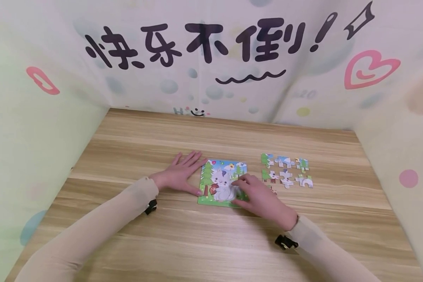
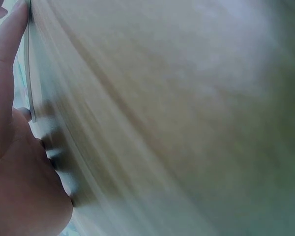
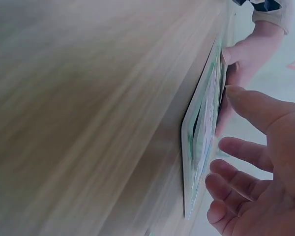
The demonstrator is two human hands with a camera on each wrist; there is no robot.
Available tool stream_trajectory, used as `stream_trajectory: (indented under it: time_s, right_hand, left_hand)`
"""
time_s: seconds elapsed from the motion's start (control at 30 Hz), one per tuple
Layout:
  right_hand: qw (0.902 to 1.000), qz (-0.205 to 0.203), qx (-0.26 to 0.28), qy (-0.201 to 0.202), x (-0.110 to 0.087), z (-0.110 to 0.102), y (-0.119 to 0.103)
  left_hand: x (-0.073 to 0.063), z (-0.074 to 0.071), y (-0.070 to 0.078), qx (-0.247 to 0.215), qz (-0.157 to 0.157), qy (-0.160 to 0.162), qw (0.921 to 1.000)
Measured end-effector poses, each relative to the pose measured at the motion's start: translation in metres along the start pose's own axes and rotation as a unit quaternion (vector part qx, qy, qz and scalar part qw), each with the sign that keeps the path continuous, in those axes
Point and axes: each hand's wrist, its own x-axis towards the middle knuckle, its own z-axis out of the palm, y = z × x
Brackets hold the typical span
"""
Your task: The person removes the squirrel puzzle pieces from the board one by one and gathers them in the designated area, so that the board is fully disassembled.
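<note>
A square jigsaw puzzle (image 1: 216, 178) with a squirrel picture lies flat on the table. Flat on the wood at its left side is my left hand (image 1: 179, 174), fingers spread, index finger and thumb touching the puzzle's left edge. My right hand (image 1: 262, 197) hovers over the puzzle's right part, hiding its lower right corner. In the right wrist view the thumb and fingers of this right hand (image 3: 290, 162) are bent and apart, with nothing seen between them. A dark gap shows there in the puzzle (image 3: 199, 123) near its border.
Loose jigsaw pieces (image 1: 286, 178) lie in two rows right of the puzzle. Another piece (image 1: 273, 190) peeks out behind the right hand. Printed cloth (image 1: 204, 94) walls in the wooden table (image 1: 204, 243) at the back and sides.
</note>
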Motion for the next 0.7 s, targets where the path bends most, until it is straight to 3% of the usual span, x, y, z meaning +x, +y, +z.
stream_trajectory:
  time_s: [0.7]
  right_hand:
    - [0.9989,-0.004,-0.033,-0.033,0.013,0.010,-0.007]
  left_hand:
    - [0.002,0.002,-0.001,0.001,-0.002,-0.002,1.0000]
